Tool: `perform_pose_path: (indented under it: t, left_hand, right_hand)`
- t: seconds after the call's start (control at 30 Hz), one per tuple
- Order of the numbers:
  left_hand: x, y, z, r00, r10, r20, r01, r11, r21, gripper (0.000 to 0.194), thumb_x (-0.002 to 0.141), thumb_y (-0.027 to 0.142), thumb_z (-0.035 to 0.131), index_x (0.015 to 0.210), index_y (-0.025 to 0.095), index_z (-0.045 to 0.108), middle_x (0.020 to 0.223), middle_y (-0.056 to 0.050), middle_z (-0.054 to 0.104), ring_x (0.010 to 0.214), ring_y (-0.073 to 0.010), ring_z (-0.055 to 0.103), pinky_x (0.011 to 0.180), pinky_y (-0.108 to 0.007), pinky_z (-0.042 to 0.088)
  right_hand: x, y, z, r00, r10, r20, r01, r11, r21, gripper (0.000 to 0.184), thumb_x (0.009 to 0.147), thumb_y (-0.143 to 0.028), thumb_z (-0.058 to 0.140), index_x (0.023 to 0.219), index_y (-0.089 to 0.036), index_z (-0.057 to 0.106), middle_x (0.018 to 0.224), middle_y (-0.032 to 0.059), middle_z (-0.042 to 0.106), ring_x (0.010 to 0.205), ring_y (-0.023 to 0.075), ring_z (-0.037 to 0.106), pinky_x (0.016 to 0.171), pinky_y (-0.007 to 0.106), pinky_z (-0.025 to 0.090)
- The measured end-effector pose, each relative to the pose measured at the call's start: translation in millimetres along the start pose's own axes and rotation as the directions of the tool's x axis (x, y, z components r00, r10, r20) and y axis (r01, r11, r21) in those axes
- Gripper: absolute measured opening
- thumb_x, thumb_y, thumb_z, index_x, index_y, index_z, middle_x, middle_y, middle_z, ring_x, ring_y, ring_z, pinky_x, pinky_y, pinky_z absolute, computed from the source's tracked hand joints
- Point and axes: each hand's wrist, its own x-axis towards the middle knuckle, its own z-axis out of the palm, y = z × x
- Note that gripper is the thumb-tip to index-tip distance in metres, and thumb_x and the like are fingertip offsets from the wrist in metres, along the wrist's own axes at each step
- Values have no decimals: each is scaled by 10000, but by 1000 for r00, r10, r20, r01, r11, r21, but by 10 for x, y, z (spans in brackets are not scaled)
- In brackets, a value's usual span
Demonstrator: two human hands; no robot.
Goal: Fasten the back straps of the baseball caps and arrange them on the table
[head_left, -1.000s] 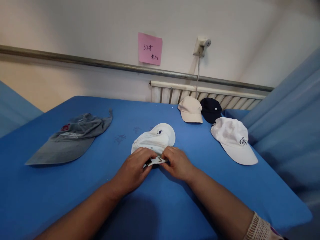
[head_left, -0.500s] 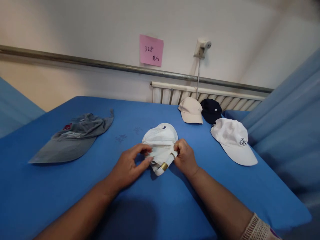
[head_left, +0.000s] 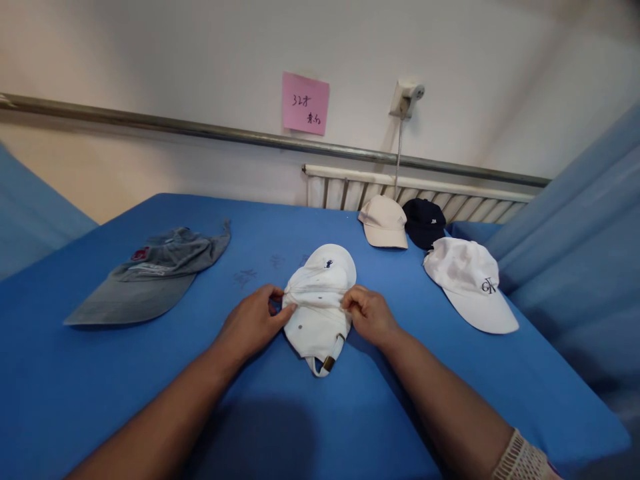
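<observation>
A white baseball cap with a small dark logo lies flattened on the blue-covered surface, its back strap and brass buckle toward me. My left hand pinches the cap's left edge between thumb and fingers. At the opposite edge, my right hand has its fingers closed on the fabric. A crease runs across the crown between both hands. The brim lies at the far end, beyond my hands.
To the left lies a grey cap. At the back right sit a beige cap, a navy cap and a white cap with black letters. Behind the blue surface stand a radiator and a metal rail. A blue curtain hangs at right.
The cap's back part has unfolded toward me, so the crown now lies flatter and the strap sits nearer. My left hand has closed on the left edge; the right hand stays on its side.
</observation>
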Motion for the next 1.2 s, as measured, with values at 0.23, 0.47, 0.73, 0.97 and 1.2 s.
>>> perform_pose_path:
  t: [0.23,0.47,0.73,0.97,1.2]
  left_hand:
    - [-149,183,51,994,111,-13,-105,893,-439,329,792,493,616,897,181,634,786,-28,671,725,-188,618,684,-303,501]
    - [-181,220,231,985,174,-12,-150,814,-560,335,823,384,616,1101,196,635,1081,-76,692,977,-226,638,932,-391,495]
    - [-122,288,359,976,216,27,-194,922,-335,266,753,289,655,996,184,627,936,-36,684,864,-217,630,801,-342,500]
    - [-92,232,344,979,203,14,-184,912,-367,141,783,310,611,844,183,610,811,-2,665,751,-177,612,700,-280,480]
    - [-130,146,11,964,162,-213,-243,859,-450,237,752,404,681,755,191,575,751,7,614,725,-159,585,688,-270,477]
  right_hand:
    - [-12,-261,93,997,-67,-36,65,997,-47,287,830,-238,614,1110,-207,559,1124,91,594,808,172,572,768,316,482]
    - [-20,-113,313,961,277,8,-245,838,488,153,886,-356,526,883,-211,572,682,-25,566,588,123,519,565,238,447]
    - [11,-139,305,972,206,115,-235,802,550,173,837,-373,582,865,-212,639,838,11,649,796,163,614,746,288,500]
    - [-23,-116,326,985,171,5,-156,882,444,134,859,-312,565,857,-212,654,801,9,639,739,152,596,694,267,480]
    - [-57,-291,-17,912,-52,-407,107,988,114,76,891,-211,535,868,-206,607,761,7,584,678,141,530,654,277,443]
